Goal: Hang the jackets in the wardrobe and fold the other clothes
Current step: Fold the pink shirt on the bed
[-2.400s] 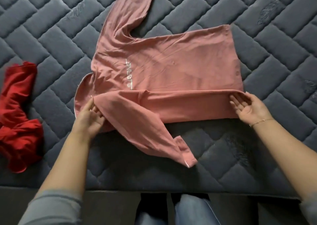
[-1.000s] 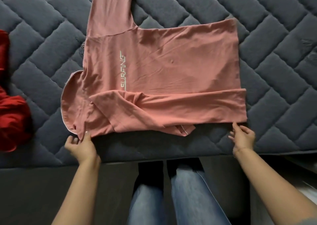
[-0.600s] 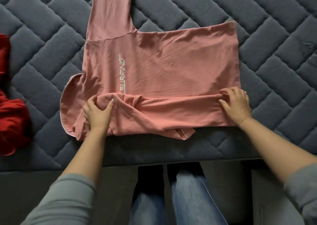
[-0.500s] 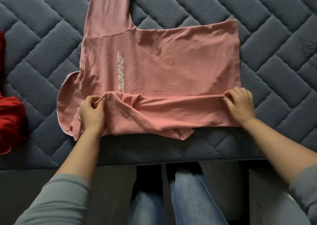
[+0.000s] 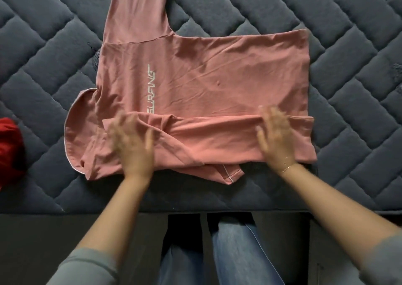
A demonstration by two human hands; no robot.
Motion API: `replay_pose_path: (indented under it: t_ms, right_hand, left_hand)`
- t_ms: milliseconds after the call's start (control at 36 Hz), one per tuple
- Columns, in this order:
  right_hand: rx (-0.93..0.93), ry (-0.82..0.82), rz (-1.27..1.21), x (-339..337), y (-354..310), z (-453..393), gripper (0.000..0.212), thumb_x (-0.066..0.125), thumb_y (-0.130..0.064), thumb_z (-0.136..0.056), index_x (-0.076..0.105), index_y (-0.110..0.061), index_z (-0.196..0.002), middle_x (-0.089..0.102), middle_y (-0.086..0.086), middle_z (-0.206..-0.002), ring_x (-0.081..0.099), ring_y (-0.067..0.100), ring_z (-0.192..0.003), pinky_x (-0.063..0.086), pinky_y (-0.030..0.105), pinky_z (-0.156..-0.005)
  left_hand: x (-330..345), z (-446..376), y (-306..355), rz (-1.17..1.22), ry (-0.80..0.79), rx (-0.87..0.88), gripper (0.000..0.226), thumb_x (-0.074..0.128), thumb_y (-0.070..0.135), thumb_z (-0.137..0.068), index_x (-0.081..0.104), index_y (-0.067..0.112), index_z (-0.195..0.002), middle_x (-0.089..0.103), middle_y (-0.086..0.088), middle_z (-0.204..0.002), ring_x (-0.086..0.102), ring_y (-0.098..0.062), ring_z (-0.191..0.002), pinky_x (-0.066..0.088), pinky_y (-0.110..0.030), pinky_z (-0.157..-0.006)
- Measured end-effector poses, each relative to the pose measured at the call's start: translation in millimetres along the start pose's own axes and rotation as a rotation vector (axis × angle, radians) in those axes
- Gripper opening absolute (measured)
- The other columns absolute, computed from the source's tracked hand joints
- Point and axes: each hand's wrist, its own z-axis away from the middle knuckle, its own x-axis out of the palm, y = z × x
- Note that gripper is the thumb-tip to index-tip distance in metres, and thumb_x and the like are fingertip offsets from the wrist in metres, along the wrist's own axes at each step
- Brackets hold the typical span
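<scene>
Head view: pink top [image 5: 204, 84] flat on quilted mattress [image 5: 348, 45], near edge folded over; left hand [image 5: 132, 145] and right hand [image 5: 276, 139] blurred, fingers spread flat on that fold, gripping nothing; red garment [image 5: 9, 149] well left of left hand.

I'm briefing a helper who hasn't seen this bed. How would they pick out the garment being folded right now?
Look at the dark grey quilted mattress: spread across its middle lies a pink long-sleeved top, under both hands, one sleeve stretching to the far side. Unlike the bunched red garment at the left edge, it lies flat, its near side folded over, with white SURFING lettering.
</scene>
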Motion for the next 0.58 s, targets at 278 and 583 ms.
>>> replay_pose_path:
  t_ms: [278, 583]
  right_hand:
    - [-0.082, -0.363, 0.181, 37, 51, 24, 0.058, 0.028, -0.044, -0.094, 0.022, -0.022, -0.147, 0.018, 0.0, -0.154, 0.032, 0.028, -0.14, 0.012, 0.036, -0.113]
    - [0.347, -0.117, 0.121, 0, 73, 49, 0.06, 0.05, -0.016, -0.097, 0.024, -0.006, -0.15, 0.01, 0.016, -0.16, 0.008, 0.029, -0.148, 0.0, 0.045, -0.118]
  left_hand:
    - [71, 30, -5, -0.345, -0.429, 0.405, 0.064, 0.022, 0.061, -0.091, -0.001, 0.043, -0.147, -0.017, 0.012, -0.157, -0.014, -0.006, -0.145, -0.022, -0.039, -0.112]
    - [32, 22, -2, 0.126, -0.516, 0.394, 0.049, 0.061, 0.008, -0.089, 0.053, 0.017, -0.136, 0.03, -0.006, -0.155, 0.026, -0.025, -0.143, 0.013, -0.046, -0.116]
